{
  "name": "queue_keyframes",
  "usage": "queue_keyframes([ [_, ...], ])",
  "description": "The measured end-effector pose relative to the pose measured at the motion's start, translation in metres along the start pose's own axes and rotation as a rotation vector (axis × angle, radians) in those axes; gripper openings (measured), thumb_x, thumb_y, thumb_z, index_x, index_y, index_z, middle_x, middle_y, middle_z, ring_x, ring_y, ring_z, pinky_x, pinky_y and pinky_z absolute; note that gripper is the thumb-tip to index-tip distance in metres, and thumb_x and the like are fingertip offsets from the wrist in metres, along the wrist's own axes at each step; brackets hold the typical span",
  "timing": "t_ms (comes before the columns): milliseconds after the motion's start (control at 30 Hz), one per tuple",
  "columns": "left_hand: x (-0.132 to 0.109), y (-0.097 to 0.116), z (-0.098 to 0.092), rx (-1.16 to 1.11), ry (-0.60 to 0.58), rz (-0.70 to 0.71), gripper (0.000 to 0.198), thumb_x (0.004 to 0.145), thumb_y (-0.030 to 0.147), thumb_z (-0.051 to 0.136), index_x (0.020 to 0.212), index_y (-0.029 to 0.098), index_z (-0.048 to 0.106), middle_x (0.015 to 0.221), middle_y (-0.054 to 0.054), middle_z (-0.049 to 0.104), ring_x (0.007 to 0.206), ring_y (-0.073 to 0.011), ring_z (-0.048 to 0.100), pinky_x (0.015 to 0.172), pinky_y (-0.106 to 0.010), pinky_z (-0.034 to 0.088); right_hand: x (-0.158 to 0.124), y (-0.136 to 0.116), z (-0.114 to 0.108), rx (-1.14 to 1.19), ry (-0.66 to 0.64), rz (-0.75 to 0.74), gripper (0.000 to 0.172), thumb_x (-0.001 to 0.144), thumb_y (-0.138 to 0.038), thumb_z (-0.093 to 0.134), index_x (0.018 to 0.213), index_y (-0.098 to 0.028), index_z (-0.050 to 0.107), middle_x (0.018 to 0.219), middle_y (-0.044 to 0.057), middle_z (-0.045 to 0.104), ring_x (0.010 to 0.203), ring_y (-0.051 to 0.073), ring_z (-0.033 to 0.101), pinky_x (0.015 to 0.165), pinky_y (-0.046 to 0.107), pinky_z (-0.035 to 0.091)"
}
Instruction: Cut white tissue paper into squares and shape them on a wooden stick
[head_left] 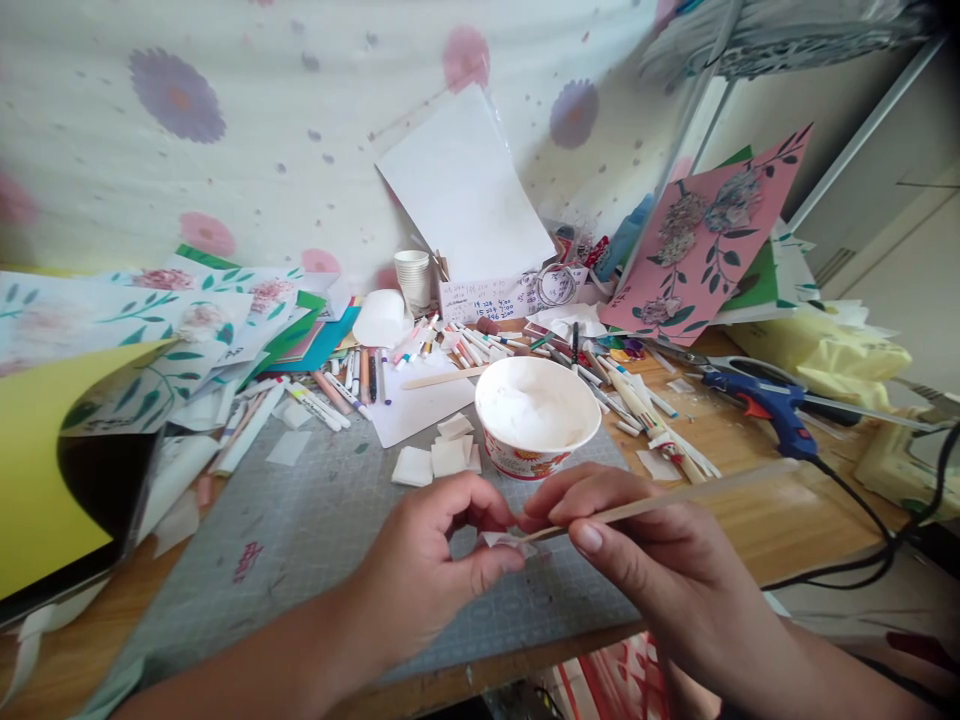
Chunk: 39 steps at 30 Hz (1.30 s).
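Observation:
Pinched between the thumb and fingers of my left hand [442, 550] is a small piece of white paper [504, 541]. My right hand [637, 550] grips a thin wooden stick [697, 493], whose left tip touches the paper and whose other end points up to the right. Just beyond both hands stands a paper bowl [537, 415] holding a white creamy substance. Left of the bowl, small white squares [439, 457] lie in a loose pile on the grey cutting mat [315, 530].
Many markers [360, 375] lie behind and beside the bowl. A blue glue gun [765, 405] with a black cable is at the right. Flower pictures on paper [720, 235] lean at both sides. Stacked paper cups [412, 278] stand at the back. A yellow sheet [52, 450] is at the left.

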<state>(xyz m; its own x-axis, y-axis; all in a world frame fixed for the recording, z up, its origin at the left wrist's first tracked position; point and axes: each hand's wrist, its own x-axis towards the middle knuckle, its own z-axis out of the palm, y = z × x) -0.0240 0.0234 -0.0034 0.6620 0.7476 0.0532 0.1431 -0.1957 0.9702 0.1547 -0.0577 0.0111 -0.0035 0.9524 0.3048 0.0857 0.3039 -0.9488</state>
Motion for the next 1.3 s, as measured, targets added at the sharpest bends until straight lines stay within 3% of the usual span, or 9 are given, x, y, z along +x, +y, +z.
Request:
queue_keyframes([
  [267, -0.002, -0.002, 0.002, 0.035, 0.004, 0.03, 0.016, 0.07, 0.01, 0.064, 0.078, 0.02, 0.055, 0.073, 0.003, 0.057, 0.069, -0.0136, 0.054, 0.064, -0.025, 0.044, -0.001, 0.001, 0.003, -0.069, -0.01, -0.044, 0.016, 0.09, -0.013, 0.056, 0.093, -0.025, 0.067, 0.091, 0.0, 0.068, 0.092, 0.016, 0.064, 0.081, 0.025, 0.051],
  [433, 0.001, -0.002, -0.002, 0.155, 0.062, 0.019, 0.024, 0.068, 0.017, 0.07, 0.086, 0.021, 0.055, 0.083, 0.001, 0.056, 0.08, -0.0172, 0.052, 0.074, -0.03, 0.042, -0.001, 0.001, 0.001, -0.118, 0.035, -0.092, 0.017, 0.089, -0.013, 0.056, 0.094, -0.025, 0.067, 0.09, 0.0, 0.069, 0.09, 0.015, 0.064, 0.081, 0.025, 0.051],
  [533, 0.002, -0.002, -0.005, 0.174, 0.128, -0.066, 0.029, 0.066, 0.031, 0.075, 0.073, 0.02, 0.049, 0.068, 0.004, 0.048, 0.066, -0.0141, 0.044, 0.061, -0.026, 0.036, 0.001, 0.002, 0.0, -0.164, 0.082, -0.145, 0.018, 0.089, -0.012, 0.055, 0.094, -0.025, 0.067, 0.091, 0.0, 0.069, 0.094, 0.015, 0.064, 0.085, 0.026, 0.05],
  [633, 0.002, -0.002, -0.007, 0.032, 0.013, -0.147, 0.038, 0.072, 0.047, 0.068, 0.062, 0.02, 0.043, 0.055, 0.007, 0.039, 0.054, -0.0109, 0.034, 0.05, -0.023, 0.027, 0.003, 0.002, 0.001, -0.196, 0.106, -0.207, 0.02, 0.089, -0.01, 0.055, 0.097, -0.025, 0.066, 0.092, -0.001, 0.069, 0.097, 0.016, 0.064, 0.089, 0.027, 0.049],
  [733, 0.002, -0.003, -0.006, -0.261, -0.136, -0.165, 0.038, 0.075, 0.053, 0.064, 0.067, 0.016, 0.054, 0.06, 0.002, 0.052, 0.06, -0.0124, 0.046, 0.056, -0.024, 0.035, 0.006, 0.002, 0.004, -0.216, 0.048, -0.252, 0.025, 0.087, -0.005, 0.055, 0.1, -0.024, 0.065, 0.092, 0.0, 0.07, 0.096, 0.016, 0.064, 0.088, 0.026, 0.05],
  [833, 0.001, -0.004, -0.004, -0.443, -0.133, -0.179, 0.03, 0.076, 0.044, 0.068, 0.077, 0.014, 0.062, 0.07, -0.002, 0.062, 0.069, -0.0146, 0.056, 0.067, -0.026, 0.042, 0.008, 0.001, 0.008, -0.21, 0.01, -0.251, 0.028, 0.085, -0.002, 0.054, 0.101, -0.023, 0.064, 0.09, 0.0, 0.07, 0.096, 0.014, 0.064, 0.085, 0.022, 0.05],
  [933, 0.0, -0.005, -0.002, -0.497, -0.073, -0.201, 0.018, 0.078, 0.03, 0.068, 0.08, 0.013, 0.064, 0.071, -0.002, 0.064, 0.069, -0.0139, 0.058, 0.067, -0.026, 0.045, 0.008, 0.003, 0.01, -0.203, 0.028, -0.244, 0.026, 0.086, -0.004, 0.054, 0.1, -0.023, 0.064, 0.091, 0.0, 0.07, 0.097, 0.015, 0.064, 0.087, 0.023, 0.05],
  [1300, 0.004, -0.008, -0.005, -0.394, 0.059, -0.177, 0.016, 0.082, 0.024, 0.059, 0.071, 0.014, 0.063, 0.066, -0.001, 0.063, 0.065, -0.0134, 0.057, 0.065, -0.026, 0.046, 0.034, 0.003, -0.02, -0.25, 0.338, -0.201, 0.011, 0.089, -0.023, 0.057, 0.093, -0.026, 0.067, 0.087, 0.0, 0.071, 0.079, 0.015, 0.069, 0.071, 0.024, 0.055],
])
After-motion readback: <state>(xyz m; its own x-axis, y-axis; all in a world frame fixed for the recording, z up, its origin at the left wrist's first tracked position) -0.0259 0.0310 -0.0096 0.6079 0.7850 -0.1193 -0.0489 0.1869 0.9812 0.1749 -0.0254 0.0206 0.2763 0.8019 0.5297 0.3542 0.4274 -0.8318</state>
